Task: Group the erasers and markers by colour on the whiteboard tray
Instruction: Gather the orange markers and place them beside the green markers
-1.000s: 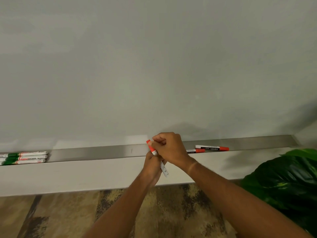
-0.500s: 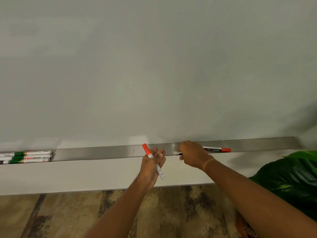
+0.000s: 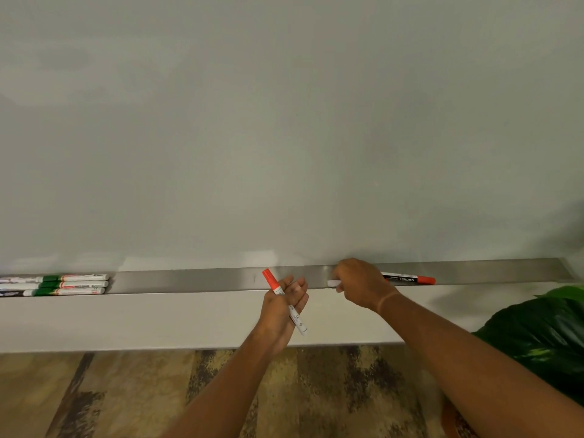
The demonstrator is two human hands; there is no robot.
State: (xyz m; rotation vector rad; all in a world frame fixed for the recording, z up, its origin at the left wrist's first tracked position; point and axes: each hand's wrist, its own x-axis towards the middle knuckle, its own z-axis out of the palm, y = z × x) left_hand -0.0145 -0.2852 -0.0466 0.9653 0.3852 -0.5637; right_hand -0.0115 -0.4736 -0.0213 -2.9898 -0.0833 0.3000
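1. The left hand is raised in front of the white ledge below the whiteboard tray, and it grips a red-capped marker across the palm.
2. That marker is tilted, its red cap pointing up and to the left above the fingers, its white end sticking out below the heel of the hand.
3. The left fingers are only loosely curled, the tips spread a little above the marker's barrel.
4. The right hand is down on the tray, knuckles up, fingers curled over a second marker lying there.
5. Only that marker's white end shows, poking out to the left of the hand, so its colour cannot be told.
6. Just beyond the right hand a third marker with a red cap lies flat along the tray, cap pointing right, its other end hidden behind the hand.
7. Far off at the left end of the tray, 3 green markers lie side by side, touching, well apart from the red ones.
8. A dark green plant leaf sits at the lower right, beside the right forearm.
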